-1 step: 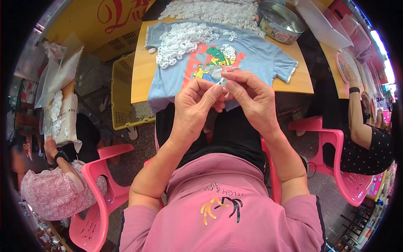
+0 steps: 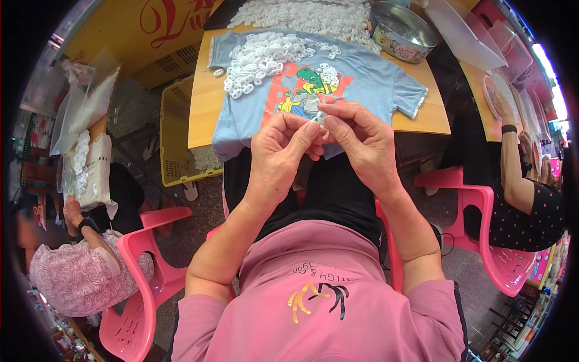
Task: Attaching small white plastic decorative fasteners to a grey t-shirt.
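Note:
Over the near edge of the table, my left hand and my right hand meet fingertip to fingertip. Both pinch a small white plastic piece with a dark greenish spot on it; my fingers cover most of it. Beyond them a light blue T-shirt with a cartoon dinosaur print is spread on the table, its lower edge hanging over the front. On its upper left lies a pile of white oval plastic pieces with small holes. A few similar pieces rest on the print.
At the back of the wooden table lies a larger heap of white pieces, beside a round tin. A yellow crate stands left below. Co-workers sit either side on pink chairs, one hand at the left table.

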`<move>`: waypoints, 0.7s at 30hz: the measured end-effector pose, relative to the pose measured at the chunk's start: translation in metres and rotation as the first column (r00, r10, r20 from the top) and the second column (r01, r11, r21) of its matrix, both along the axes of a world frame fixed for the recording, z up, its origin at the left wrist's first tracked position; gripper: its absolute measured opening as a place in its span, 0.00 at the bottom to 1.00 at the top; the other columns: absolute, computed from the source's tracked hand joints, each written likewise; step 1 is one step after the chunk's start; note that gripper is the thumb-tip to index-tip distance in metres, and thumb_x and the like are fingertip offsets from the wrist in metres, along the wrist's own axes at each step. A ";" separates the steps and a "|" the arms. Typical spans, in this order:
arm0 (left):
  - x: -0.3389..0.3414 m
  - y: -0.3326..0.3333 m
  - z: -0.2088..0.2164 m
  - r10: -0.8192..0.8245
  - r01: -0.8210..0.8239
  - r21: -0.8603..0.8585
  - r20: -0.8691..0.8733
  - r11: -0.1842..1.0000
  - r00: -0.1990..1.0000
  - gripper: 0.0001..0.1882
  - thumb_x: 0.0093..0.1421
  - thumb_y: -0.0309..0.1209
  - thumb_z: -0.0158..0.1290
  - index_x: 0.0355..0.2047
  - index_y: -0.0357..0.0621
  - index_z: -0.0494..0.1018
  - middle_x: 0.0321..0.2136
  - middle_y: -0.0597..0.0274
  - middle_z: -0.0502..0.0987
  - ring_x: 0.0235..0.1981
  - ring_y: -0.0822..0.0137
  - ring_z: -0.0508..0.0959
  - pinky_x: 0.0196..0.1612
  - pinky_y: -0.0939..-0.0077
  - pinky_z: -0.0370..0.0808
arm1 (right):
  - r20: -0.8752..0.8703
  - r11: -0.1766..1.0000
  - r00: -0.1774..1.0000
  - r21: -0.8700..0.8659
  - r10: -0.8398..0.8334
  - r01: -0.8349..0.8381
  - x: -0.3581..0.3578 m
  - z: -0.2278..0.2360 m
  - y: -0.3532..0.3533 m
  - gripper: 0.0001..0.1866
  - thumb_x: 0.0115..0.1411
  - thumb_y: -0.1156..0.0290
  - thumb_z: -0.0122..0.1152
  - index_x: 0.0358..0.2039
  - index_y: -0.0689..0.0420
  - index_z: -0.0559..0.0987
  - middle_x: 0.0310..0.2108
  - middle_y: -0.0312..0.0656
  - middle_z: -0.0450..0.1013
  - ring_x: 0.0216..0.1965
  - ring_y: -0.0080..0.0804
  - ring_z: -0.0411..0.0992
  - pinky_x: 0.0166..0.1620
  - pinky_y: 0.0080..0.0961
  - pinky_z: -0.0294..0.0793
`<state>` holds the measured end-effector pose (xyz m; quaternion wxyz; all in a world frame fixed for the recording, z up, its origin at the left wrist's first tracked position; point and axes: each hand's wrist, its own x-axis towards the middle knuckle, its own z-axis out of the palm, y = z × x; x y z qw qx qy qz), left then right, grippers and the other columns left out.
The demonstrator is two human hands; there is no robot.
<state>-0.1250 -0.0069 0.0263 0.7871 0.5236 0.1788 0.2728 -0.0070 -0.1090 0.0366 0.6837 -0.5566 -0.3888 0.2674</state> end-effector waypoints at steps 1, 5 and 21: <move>0.000 0.000 -0.001 -0.001 0.001 0.000 0.000 1.000 1.000 0.08 0.63 0.29 0.54 0.33 0.36 0.70 0.28 0.60 0.78 0.25 0.76 0.75 0.30 0.82 0.74 | 0.000 1.000 1.000 0.000 -0.001 0.001 -0.001 -0.001 0.000 0.11 0.64 0.77 0.55 0.46 0.64 0.77 0.43 0.39 0.72 0.36 0.18 0.72 0.40 0.14 0.73; 0.003 -0.003 -0.005 0.026 -0.028 0.040 0.027 0.999 0.999 0.07 0.63 0.28 0.54 0.33 0.36 0.70 0.28 0.61 0.78 0.26 0.77 0.75 0.31 0.83 0.73 | -0.038 1.000 0.999 0.002 -0.011 0.012 -0.004 -0.008 0.001 0.11 0.63 0.77 0.56 0.45 0.64 0.77 0.40 0.37 0.73 0.36 0.17 0.72 0.40 0.14 0.73; 0.008 -0.001 -0.015 -0.017 -0.025 0.216 0.190 0.976 0.982 0.16 0.66 0.38 0.49 0.47 0.38 0.70 0.47 0.61 0.70 0.42 0.75 0.72 0.42 0.82 0.71 | -0.526 0.965 0.810 0.172 0.260 -0.198 0.009 -0.005 0.000 0.27 0.64 0.75 0.55 0.62 0.61 0.60 0.38 0.40 0.73 0.38 0.23 0.72 0.42 0.21 0.74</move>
